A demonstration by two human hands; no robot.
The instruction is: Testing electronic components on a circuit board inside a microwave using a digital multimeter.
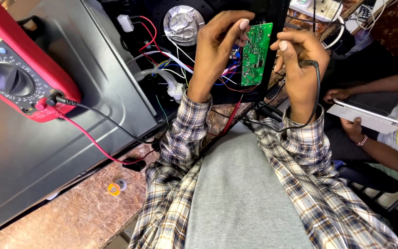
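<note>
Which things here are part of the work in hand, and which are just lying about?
In use: green circuit board; left hand steadying it; right hand holding the black probe lead; red multimeter; red lead.

Lying about: solder spool; grey appliance panel; another person's tablet.

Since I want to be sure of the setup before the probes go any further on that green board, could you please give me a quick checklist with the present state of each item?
1. Left hand at the green circuit board, fingers on its upper edge: ok.
2. Right hand grips a probe with a black lead: ok.
3. Probe tip on a board contact: cannot tell, hidden by fingers.
4. Red multimeter has its black and red leads plugged in: ok.
5. Meter dial setting: cannot tell, display out of view.
6. Loose wires beside the board kept off the probes: cannot tell.
</note>
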